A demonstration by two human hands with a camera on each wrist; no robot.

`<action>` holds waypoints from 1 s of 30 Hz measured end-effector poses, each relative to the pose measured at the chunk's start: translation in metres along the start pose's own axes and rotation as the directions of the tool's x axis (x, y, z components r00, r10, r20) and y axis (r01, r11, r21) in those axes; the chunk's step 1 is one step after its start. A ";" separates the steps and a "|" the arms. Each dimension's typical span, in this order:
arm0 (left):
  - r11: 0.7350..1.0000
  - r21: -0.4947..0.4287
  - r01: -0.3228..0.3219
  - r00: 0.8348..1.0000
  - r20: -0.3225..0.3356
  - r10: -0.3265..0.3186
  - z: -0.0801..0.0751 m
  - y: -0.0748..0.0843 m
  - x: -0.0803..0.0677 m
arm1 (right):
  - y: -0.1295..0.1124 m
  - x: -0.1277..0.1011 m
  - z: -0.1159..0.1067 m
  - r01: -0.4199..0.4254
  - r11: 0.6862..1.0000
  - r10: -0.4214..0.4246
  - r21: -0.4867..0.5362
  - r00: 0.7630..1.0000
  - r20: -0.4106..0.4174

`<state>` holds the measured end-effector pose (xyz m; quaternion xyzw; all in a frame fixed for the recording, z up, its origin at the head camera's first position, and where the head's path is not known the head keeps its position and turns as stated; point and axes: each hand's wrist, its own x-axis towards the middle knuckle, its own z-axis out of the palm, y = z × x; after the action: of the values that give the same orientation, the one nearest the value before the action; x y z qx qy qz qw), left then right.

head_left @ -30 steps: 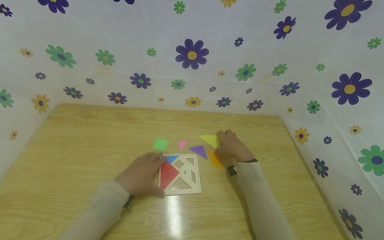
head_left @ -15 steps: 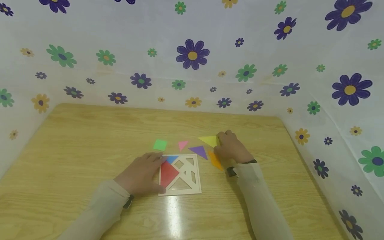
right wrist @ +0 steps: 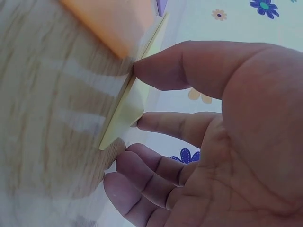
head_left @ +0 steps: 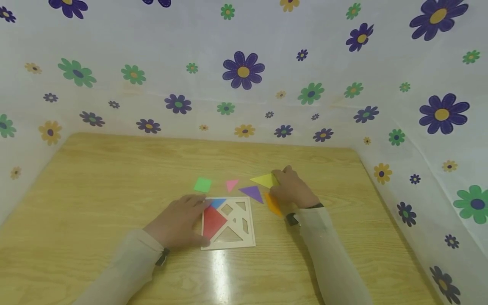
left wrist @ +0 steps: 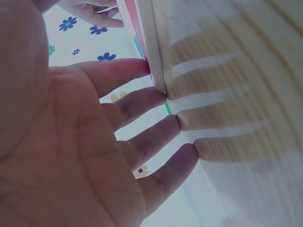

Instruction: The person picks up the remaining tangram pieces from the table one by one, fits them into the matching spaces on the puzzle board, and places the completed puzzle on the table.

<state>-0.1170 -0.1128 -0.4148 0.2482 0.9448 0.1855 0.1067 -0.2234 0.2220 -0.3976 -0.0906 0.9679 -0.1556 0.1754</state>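
A pale wooden tangram board (head_left: pixel 249 242) lies flat, with a red piece (head_left: pixel 214 222) and a blue piece (head_left: pixel 218 203) in it and several bare cutouts. My left hand (head_left: pixel 177 222) rests along its left edge, thumb at the near corner and index finger at the far one; in the left wrist view the other fingertips (left wrist: pixel 173 125) touch the table. Beyond the board to the right, my right hand (head_left: pixel 293 186) pinches a yellow triangle (head_left: pixel 263 180) between thumb and index finger. The right wrist view shows this triangle (right wrist: pixel 125 113) held by its edges, low at the tabletop.
Loose on the table (head_left: pixel 126 178) lie a green square (head_left: pixel 203 184), a pink triangle (head_left: pixel 231 185) and a purple triangle (head_left: pixel 252 193). An orange piece (head_left: pixel 272 205) sits partly under the right hand. Flower-printed cloth (head_left: pixel 206 38) encloses the back and sides.
The right hand and the yellow triangle have shifted slightly left. The left hand and board stay in place, apart from a small thumb movement.
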 end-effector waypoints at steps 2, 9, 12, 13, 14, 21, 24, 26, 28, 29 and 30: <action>1.000 0.006 0.000 1.000 0.005 0.000 0.000 0.000 0.000 | -0.001 0.000 0.000 -0.002 1.000 0.002 0.003 1.000 -0.007; 1.000 0.022 -0.006 1.000 0.014 0.006 0.001 -0.002 0.000 | -0.003 -0.001 -0.002 0.000 1.000 0.001 0.029 1.000 -0.021; 1.000 0.019 -0.006 1.000 0.012 0.006 0.001 -0.001 0.000 | -0.002 0.001 -0.001 0.010 0.998 -0.009 0.059 1.000 -0.008; 1.000 0.015 -0.004 1.000 0.013 0.004 0.000 -0.001 -0.001 | -0.002 0.001 0.000 0.012 0.998 -0.012 0.059 1.000 -0.004; 1.000 0.011 -0.003 1.000 0.013 0.003 0.000 -0.001 -0.001 | -0.002 0.002 0.001 0.015 0.998 -0.015 0.054 1.000 0.001; 1.000 0.000 0.002 1.000 0.013 -0.002 0.001 -0.001 0.000 | -0.004 0.003 0.004 0.028 1.000 -0.027 0.010 1.000 -0.003; 1.000 0.000 0.003 1.000 0.014 -0.003 0.001 -0.002 0.000 | -0.005 0.002 0.003 0.015 0.999 -0.015 0.049 1.000 -0.014; 1.000 0.002 0.003 1.000 0.015 -0.003 0.002 -0.002 0.000 | -0.005 0.002 0.003 0.011 0.997 -0.009 0.075 1.000 -0.019; 1.000 0.002 0.005 1.000 0.017 -0.005 0.001 -0.002 0.000 | -0.005 0.001 0.002 0.004 0.995 -0.002 0.098 1.000 -0.020; 1.000 0.003 0.006 1.000 0.018 -0.006 0.001 -0.002 0.000 | -0.006 0.001 0.002 0.001 0.994 0.001 0.106 1.000 -0.019; 1.000 0.004 0.006 1.000 0.018 -0.006 0.001 -0.002 0.000 | -0.006 0.001 0.002 0.001 0.993 0.001 0.115 1.000 -0.019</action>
<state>-0.1172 -0.1145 -0.4167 0.2472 0.9449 0.1808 0.1154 -0.2231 0.2160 -0.3979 -0.0790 0.9589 -0.2119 0.1713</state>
